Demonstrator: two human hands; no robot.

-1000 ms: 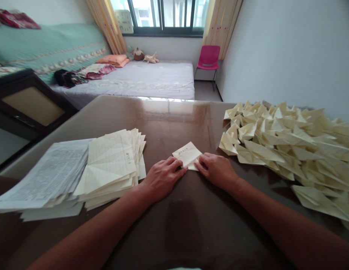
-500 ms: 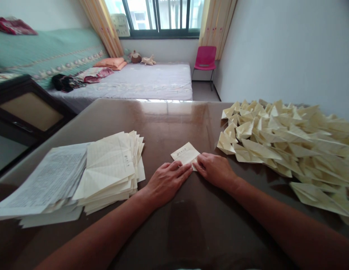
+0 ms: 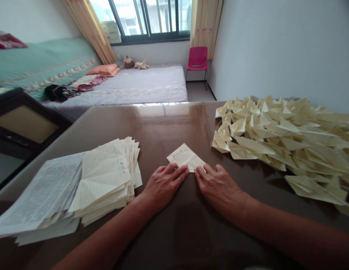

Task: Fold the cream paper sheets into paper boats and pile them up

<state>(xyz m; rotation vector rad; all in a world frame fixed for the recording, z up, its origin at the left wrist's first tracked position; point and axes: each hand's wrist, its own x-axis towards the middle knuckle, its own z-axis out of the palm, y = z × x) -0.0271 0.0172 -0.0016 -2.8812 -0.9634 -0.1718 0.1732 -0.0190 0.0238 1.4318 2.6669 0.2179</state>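
Observation:
A small folded sheet of cream paper (image 3: 183,154), with printed characters near its upper left, lies on the dark brown tabletop. My left hand (image 3: 165,182) holds its lower left edge, the fingers pressed together and their tips on the paper. At the lower right edge, the bent fingers of my right hand (image 3: 215,183) pinch and press the paper down. Both thumbs are mostly hidden. Left of my left hand sits a stack of creased cream sheets (image 3: 102,168), the top one printed. A large pile of folded cream paper pieces (image 3: 264,131) spreads over the right side.
Printed white sheets (image 3: 50,191) lie partly under the cream stack at the left. The glossy table (image 3: 163,123) reflects the window. Beyond it are a bed (image 3: 152,84), a pink chair (image 3: 198,59) and a dark cabinet (image 3: 28,116).
My right hand has shifted down along the paper's right edge, uncovering its right corner. The left fingers stay on the paper. The whole view has turned slightly.

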